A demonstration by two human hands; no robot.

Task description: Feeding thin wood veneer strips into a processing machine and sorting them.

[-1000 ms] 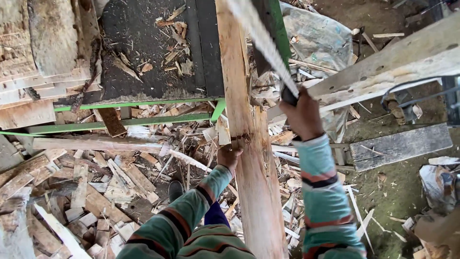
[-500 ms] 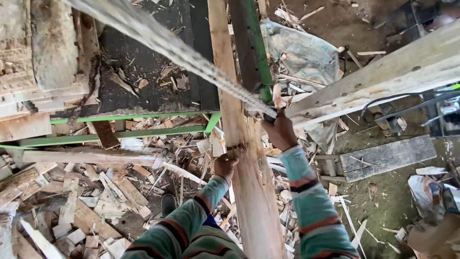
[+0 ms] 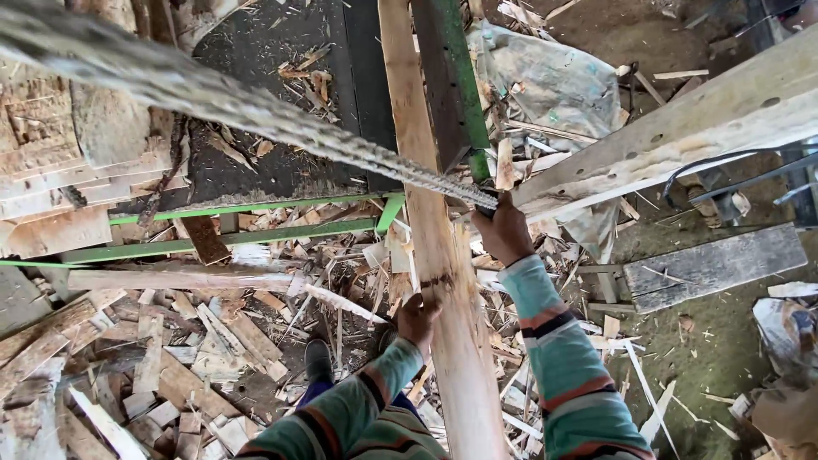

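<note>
A long pale wooden pole (image 3: pixel 443 255), freshly stripped and rough along its edge, runs from the top centre of the frame down to the bottom centre. The left hand (image 3: pixel 417 319) is closed around the pole's left edge just below the middle of the frame, fingers curled against the wood. The right hand (image 3: pixel 504 228) sits just right of the pole, slightly above centre, clenched around the handle of a long grey metal blade (image 3: pixel 213 94). The blade stretches from that hand up to the upper left corner, crossing in front of the pole; it looks blurred and grows wider toward the corner. Both arms wear striped sleeves (image 3: pixel 558 358) in teal, orange and dark bands.

Behind the pole in the upper centre lies a dark flat platform (image 3: pixel 273 128) edged by a green metal frame (image 3: pixel 256 209), scattered with wood chips. The lower left of the frame holds a heap of pale wood offcuts and shavings (image 3: pixel 153 358), with a dark shoe (image 3: pixel 319 362) standing among them. A broad pale plank (image 3: pixel 682 128) slants across the upper right, and a weathered grey board (image 3: pixel 716 266) lies on the dirt at the right.
</note>
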